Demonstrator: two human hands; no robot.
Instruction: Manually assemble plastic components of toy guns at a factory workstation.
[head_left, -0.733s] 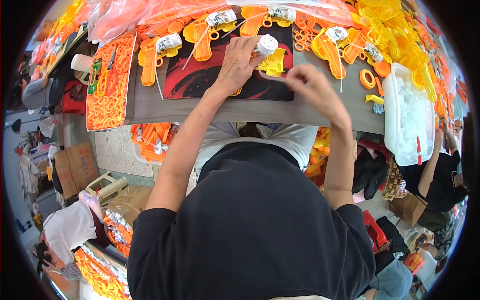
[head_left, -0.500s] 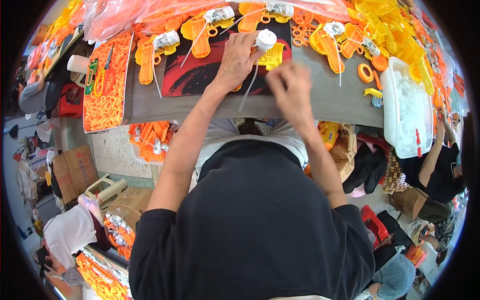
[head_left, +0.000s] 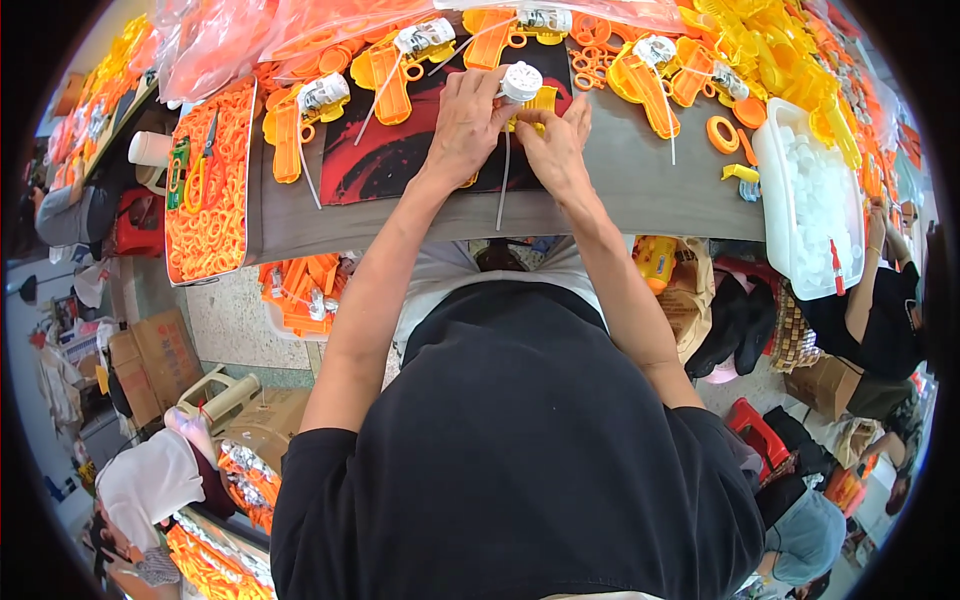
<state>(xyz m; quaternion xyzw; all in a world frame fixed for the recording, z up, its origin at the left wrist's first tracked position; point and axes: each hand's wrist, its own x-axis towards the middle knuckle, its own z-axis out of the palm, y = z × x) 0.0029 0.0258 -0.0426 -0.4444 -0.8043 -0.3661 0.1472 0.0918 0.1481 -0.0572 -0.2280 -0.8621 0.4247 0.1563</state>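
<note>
A white plastic bin sits on the grey table's right end. Far across the table from the bin lies a tray of orange rings, green-handled scissors on it, a paper cup beside.

The left hand and right hand meet on a yellow toy shell of smooth, slightly glossy plastic, topped by a white plastic gear unit with a ribbed look. Thin white tubes trailing from it look like soft, matt plastic. Under them lies a red and black mat with a smooth sheen, on a dull grey tabletop. At the left, a tray of orange rings shows shiny moulded plastic. At the right, a white bin is translucent plastic. Far along the tabletop, clear bags are glossy film. The black shirt is matt cloth.
</note>
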